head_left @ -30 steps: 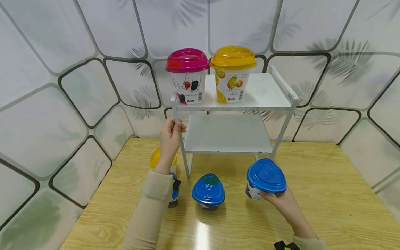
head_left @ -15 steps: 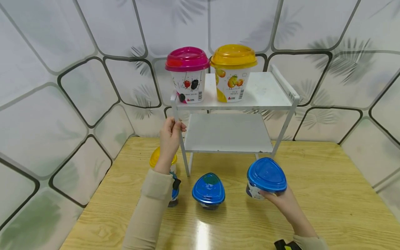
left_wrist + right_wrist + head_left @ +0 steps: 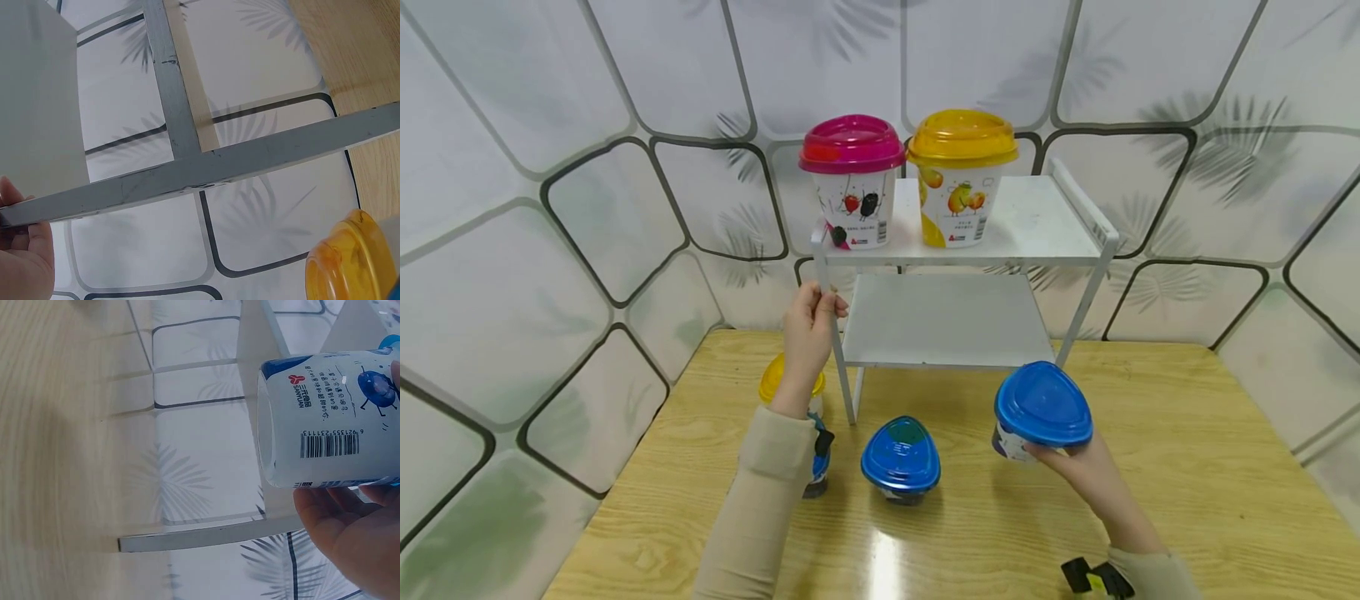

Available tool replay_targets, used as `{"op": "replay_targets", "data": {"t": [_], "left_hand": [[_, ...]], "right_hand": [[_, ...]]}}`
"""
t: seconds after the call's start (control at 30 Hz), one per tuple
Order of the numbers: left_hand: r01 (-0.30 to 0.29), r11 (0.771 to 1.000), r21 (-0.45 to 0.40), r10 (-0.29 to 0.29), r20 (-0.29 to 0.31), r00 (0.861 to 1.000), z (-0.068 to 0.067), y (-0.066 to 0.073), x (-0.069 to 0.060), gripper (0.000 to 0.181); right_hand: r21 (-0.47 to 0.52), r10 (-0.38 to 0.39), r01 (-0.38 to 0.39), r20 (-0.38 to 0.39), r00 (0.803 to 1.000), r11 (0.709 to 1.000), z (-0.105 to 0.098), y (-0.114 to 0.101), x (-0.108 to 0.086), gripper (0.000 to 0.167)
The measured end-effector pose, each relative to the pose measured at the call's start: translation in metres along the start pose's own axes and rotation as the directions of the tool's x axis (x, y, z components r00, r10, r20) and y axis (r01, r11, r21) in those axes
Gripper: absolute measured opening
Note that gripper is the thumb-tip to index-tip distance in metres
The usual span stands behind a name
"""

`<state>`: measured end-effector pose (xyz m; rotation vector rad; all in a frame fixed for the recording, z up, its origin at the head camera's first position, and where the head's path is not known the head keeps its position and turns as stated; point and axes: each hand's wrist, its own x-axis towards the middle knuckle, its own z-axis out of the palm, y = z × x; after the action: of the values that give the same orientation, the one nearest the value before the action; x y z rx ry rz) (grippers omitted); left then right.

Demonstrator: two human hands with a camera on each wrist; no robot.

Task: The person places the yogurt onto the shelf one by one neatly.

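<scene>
My right hand [image 3: 1086, 471] grips a white cup with a blue lid [image 3: 1043, 404], upright above the table at the right. In the right wrist view the fingers curl round the cup's printed side [image 3: 331, 425]. My left hand [image 3: 808, 325] grips the front left post of the grey two-tier rack [image 3: 947, 321]; the left wrist view shows that hand [image 3: 28, 250] pinching the grey bar [image 3: 125, 187]. On the rack's top stand a pink-lidded cup [image 3: 853, 192] and a yellow-lidded cup [image 3: 962, 187].
Another blue-lidded cup [image 3: 901, 457] stands on the wooden table [image 3: 1180, 433] in front of the rack. Partly behind my left arm are a yellow-lidded cup [image 3: 771, 379] and a blue item [image 3: 820, 460]. A patterned backdrop [image 3: 700, 75] encloses the table's back and sides.
My right hand has raised the blue-lidded cup slightly and moved it a little toward the rack. The left hand keeps its place on the post.
</scene>
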<state>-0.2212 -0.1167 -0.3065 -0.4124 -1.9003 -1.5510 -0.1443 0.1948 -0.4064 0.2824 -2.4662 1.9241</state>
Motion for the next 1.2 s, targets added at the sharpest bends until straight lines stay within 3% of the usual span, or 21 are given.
{"op": "replay_targets", "data": {"t": [0.37,0.73,1.2], "left_hand": [[-0.013,1.000,0.001,0.013,0.008,1.000,0.000,-0.002,0.000,0.012],[-0.014,1.000,-0.007,0.014,0.019,1.000,-0.001,0.002,0.000,0.012],[0.030,0.999,-0.023,-0.029,0.027,0.999,-0.001,0.001,0.000,0.013]], "right_hand": [[-0.038,-0.087,0.087,0.011,0.996,0.995,-0.004,-0.022,0.011,0.081],[-0.050,-0.204,0.204,0.015,0.979,0.978,-0.008,-0.046,0.021,0.081],[-0.088,-0.278,0.277,-0.004,0.961,0.957,-0.016,-0.077,0.029,0.083]]}}
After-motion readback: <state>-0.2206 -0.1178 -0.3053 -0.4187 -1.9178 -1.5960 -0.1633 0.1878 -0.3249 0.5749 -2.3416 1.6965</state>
